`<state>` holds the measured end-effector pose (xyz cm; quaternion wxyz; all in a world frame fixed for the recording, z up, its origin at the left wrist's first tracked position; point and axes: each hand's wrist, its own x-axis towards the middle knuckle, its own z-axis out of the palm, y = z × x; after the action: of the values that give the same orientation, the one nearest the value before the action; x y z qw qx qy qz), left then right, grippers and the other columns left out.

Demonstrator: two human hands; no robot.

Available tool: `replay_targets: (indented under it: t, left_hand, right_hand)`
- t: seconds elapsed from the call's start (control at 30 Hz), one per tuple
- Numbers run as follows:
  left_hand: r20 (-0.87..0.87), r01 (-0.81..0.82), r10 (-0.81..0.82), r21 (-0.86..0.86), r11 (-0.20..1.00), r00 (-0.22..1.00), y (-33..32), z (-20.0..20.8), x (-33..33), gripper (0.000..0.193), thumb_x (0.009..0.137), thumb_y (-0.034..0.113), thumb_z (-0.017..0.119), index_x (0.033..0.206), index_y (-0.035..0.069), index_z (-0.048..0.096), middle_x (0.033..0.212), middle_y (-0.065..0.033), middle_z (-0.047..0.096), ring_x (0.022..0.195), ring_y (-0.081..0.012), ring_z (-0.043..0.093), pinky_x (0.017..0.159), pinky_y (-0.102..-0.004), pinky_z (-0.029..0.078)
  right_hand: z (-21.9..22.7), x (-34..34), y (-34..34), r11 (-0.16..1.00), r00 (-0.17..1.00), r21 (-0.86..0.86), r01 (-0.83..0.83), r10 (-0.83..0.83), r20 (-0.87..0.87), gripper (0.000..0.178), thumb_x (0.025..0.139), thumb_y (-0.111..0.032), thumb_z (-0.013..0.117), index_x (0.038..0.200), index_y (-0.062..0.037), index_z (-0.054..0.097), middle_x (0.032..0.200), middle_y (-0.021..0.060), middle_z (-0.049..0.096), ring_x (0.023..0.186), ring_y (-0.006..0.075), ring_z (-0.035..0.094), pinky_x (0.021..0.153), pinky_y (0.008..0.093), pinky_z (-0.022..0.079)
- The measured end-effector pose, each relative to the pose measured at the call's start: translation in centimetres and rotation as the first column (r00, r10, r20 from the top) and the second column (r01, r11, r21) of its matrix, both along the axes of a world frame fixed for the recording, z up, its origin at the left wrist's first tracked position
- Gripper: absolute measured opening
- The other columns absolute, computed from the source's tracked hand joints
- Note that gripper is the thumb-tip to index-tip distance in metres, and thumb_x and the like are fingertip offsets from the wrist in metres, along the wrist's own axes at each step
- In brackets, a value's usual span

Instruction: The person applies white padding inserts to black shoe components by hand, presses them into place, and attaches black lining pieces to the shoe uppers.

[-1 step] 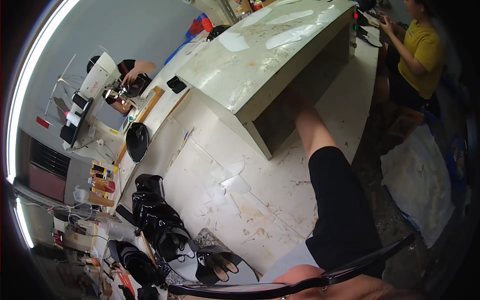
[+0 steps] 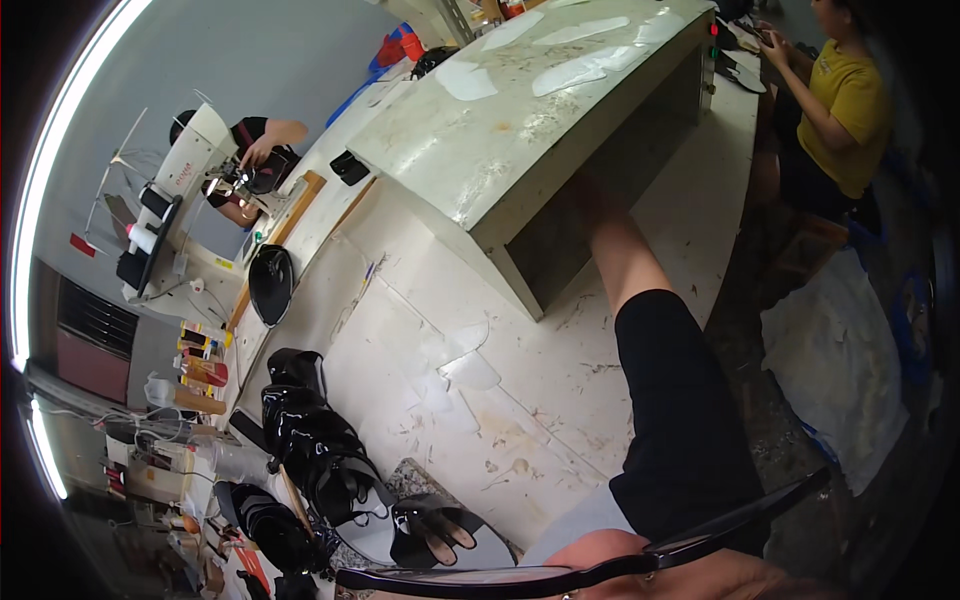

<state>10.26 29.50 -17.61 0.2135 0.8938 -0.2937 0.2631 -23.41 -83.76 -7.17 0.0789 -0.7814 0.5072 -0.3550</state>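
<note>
My right arm, in a black sleeve (image 2: 680,400), stretches across the white worktable (image 2: 400,330). It goes into the dark opening under a raised grey-white bench (image 2: 520,110). My right hand (image 2: 598,215) is deep in that shadow, so its fingers do not show. At the bottom edge my left hand (image 2: 452,526) has its fingers through a glossy black shoe upper (image 2: 420,540), which lies on a grey pad.
A row of glossy black shoe uppers (image 2: 310,440) lies along the table's left side, with a black oval piece (image 2: 270,283) farther up. Another person's hands work at a white sewing machine (image 2: 185,165). A person in a yellow shirt (image 2: 850,90) sits at top right. Small bottles (image 2: 200,370) stand at left.
</note>
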Motion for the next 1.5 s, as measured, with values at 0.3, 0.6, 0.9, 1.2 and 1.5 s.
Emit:
replay_targets:
  t: [0.3, 0.6, 0.9, 1.2, 1.5]
  left_hand:
    - [-0.254, -0.142, 0.107, -0.122, 0.982, 0.961, -24.0, 5.3, 0.2, 0.03, 0.09, 0.012, 0.058, 0.112, -0.008, 0.059, 0.108, -0.0179, 0.063, 0.099, -0.0254, 0.059, 0.09, -0.0343, 0.045]
    - [-0.181, -0.085, 0.045, -0.218, 0.972, 0.982, -30.5, 21.9, -7.2, 0.029, 0.09, 0.013, 0.057, 0.11, -0.007, 0.06, 0.108, -0.0176, 0.063, 0.1, -0.0258, 0.058, 0.091, -0.0347, 0.044]
    - [-0.2, -0.089, 0.058, -0.15, 0.985, 0.978, -34.7, 23.9, -12.4, 0.026, 0.09, 0.011, 0.056, 0.108, -0.007, 0.061, 0.104, -0.0166, 0.063, 0.098, -0.0257, 0.058, 0.09, -0.0347, 0.044]
    - [0.157, 0.658, -0.645, -0.046, 0.752, 0.748, -30.3, 22.1, -6.6, 0.027, 0.091, 0.012, 0.055, 0.113, -0.003, 0.059, 0.108, -0.0148, 0.062, 0.098, -0.0239, 0.057, 0.09, -0.0347, 0.044]
    - [-0.523, -0.255, -0.114, -0.581, 0.773, 0.845, -39.8, 26.0, -15.1, 0.032, 0.094, 0.015, 0.053, 0.121, -0.001, 0.053, 0.111, -0.0077, 0.06, 0.096, -0.0152, 0.058, 0.088, -0.0282, 0.043]
  right_hand:
    - [0.2, -2.6, -4.3, 0.999, 0.999, 0.027, 0.02, -0.019, -0.038, 0.034, 0.076, -0.024, 0.068, 0.105, -0.0052, 0.067, 0.102, 0.0172, 0.065, 0.097, 0.032, 0.062, 0.086, 0.0415, 0.049]
    - [2.3, 3.2, -3.4, 0.991, 0.988, 0.07, -0.112, 0.103, 0.115, 0.034, 0.076, -0.023, 0.069, 0.104, -0.0049, 0.067, 0.1, 0.0164, 0.065, 0.096, 0.0305, 0.062, 0.086, 0.0403, 0.049]
    - [2.2, 0.7, -4.3, 0.986, 0.978, 0.103, -0.131, 0.111, 0.176, 0.033, 0.076, -0.022, 0.07, 0.104, -0.0047, 0.067, 0.099, 0.0156, 0.066, 0.095, 0.029, 0.062, 0.086, 0.0392, 0.049]
    - [7.4, -2.8, -1.4, 0.919, 0.85, 0.108, -0.379, 0.3, 0.434, 0.033, 0.075, -0.021, 0.071, 0.103, -0.0045, 0.067, 0.098, 0.0148, 0.066, 0.094, 0.0275, 0.063, 0.086, 0.038, 0.049]
    - [17.7, -18.2, 17.2, 0.58, 0.593, 0.221, -0.784, 0.594, 0.544, 0.017, 0.079, 0.004, 0.063, 0.095, 0.0028, 0.068, 0.097, 0.0096, 0.064, 0.088, 0.015, 0.061, 0.079, 0.0259, 0.05]
